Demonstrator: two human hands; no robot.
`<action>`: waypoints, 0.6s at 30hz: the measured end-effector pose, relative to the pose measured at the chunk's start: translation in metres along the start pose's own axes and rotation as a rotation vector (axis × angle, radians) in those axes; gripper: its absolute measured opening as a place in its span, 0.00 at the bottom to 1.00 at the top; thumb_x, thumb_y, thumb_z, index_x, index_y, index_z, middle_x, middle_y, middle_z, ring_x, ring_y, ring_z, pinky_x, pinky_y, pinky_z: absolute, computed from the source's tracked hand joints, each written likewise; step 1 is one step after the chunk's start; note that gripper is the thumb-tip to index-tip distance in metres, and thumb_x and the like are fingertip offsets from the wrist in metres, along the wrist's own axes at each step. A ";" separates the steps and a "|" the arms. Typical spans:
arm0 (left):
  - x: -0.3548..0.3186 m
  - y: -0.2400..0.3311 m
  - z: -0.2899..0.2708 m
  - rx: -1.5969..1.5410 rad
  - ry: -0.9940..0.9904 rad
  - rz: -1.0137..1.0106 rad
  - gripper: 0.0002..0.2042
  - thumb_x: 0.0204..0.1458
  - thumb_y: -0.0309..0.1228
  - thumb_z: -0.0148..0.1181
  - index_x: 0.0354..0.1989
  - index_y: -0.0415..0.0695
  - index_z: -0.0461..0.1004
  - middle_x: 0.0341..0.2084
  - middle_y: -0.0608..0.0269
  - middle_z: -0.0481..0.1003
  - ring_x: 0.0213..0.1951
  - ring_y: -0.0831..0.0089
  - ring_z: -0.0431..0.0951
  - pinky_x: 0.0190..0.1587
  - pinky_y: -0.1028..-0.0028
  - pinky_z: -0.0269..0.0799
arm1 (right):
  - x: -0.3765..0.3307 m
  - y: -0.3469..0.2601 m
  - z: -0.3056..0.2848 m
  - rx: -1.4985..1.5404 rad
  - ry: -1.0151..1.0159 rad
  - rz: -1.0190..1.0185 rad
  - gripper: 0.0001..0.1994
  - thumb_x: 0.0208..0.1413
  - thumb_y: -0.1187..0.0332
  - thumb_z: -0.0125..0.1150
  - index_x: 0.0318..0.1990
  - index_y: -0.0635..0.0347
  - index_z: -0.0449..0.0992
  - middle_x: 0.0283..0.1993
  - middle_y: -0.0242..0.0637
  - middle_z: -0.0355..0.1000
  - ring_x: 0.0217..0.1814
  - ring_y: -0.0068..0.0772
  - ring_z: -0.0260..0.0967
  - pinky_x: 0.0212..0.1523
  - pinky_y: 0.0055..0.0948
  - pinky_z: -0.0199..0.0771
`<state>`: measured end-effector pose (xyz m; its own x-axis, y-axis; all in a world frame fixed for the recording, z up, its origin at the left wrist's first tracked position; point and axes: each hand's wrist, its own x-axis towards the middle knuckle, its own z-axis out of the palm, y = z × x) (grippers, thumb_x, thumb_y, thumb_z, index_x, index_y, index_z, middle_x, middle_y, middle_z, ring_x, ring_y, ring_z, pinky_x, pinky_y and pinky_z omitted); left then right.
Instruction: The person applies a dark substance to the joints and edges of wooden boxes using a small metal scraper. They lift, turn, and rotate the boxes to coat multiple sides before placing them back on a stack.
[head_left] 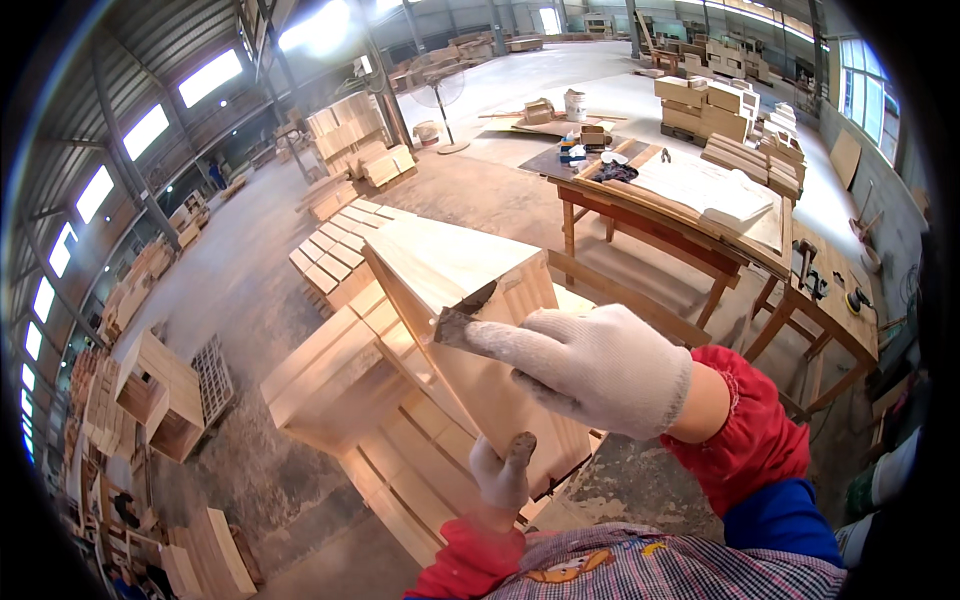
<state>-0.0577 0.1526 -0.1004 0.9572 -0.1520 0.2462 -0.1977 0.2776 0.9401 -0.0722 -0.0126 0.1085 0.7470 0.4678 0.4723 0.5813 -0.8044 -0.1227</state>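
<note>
A pale wooden box (455, 262) stands tilted in front of me on a stack of similar wooden pieces. My right hand (600, 365), in a white knit glove, is closed on a flat, dark grey scraper blade (455, 327) at the box's upper edge. Its index finger lies stretched along the blade; any handle is hidden in the palm. A dark patch shows on the wood beside the blade. Lower down, my left hand (500, 475), also gloved and with a darkened thumb tip, grips the box's near lower edge. Some of its fingers are hidden.
Below the box lie slatted wooden pieces (415, 460) and an open wooden box (325, 375). A worktable (660, 225) with cloth and tools stands to the right, beside a smaller bench (835, 290) holding power tools. Another wooden box (165, 390) is on the floor at left.
</note>
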 end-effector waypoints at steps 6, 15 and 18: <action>0.000 0.002 0.002 -0.013 0.010 0.025 0.13 0.55 0.35 0.59 0.32 0.35 0.73 0.24 0.69 0.71 0.26 0.82 0.67 0.28 0.79 0.62 | 0.001 0.022 -0.022 -0.153 0.049 -0.068 0.20 0.51 0.72 0.55 0.54 0.49 0.70 0.32 0.34 0.72 0.28 0.38 0.74 0.27 0.34 0.75; 0.002 0.007 0.005 -0.046 0.031 0.084 0.11 0.55 0.33 0.58 0.36 0.36 0.72 0.26 0.70 0.72 0.26 0.83 0.67 0.28 0.83 0.61 | -0.028 0.064 -0.029 -0.130 0.159 0.140 0.19 0.48 0.74 0.62 0.50 0.55 0.76 0.37 0.40 0.76 0.33 0.42 0.75 0.35 0.32 0.76; 0.000 0.013 0.011 -0.084 0.073 0.016 0.14 0.56 0.36 0.59 0.37 0.35 0.72 0.26 0.70 0.72 0.26 0.83 0.68 0.28 0.82 0.61 | -0.031 0.049 -0.017 0.052 0.261 0.128 0.20 0.48 0.76 0.60 0.52 0.59 0.74 0.40 0.43 0.75 0.37 0.43 0.75 0.38 0.33 0.76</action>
<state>-0.0630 0.1459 -0.0858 0.9676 -0.0783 0.2401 -0.1974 0.3581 0.9126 -0.0722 -0.0732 0.1021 0.7110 0.2483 0.6579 0.5087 -0.8276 -0.2373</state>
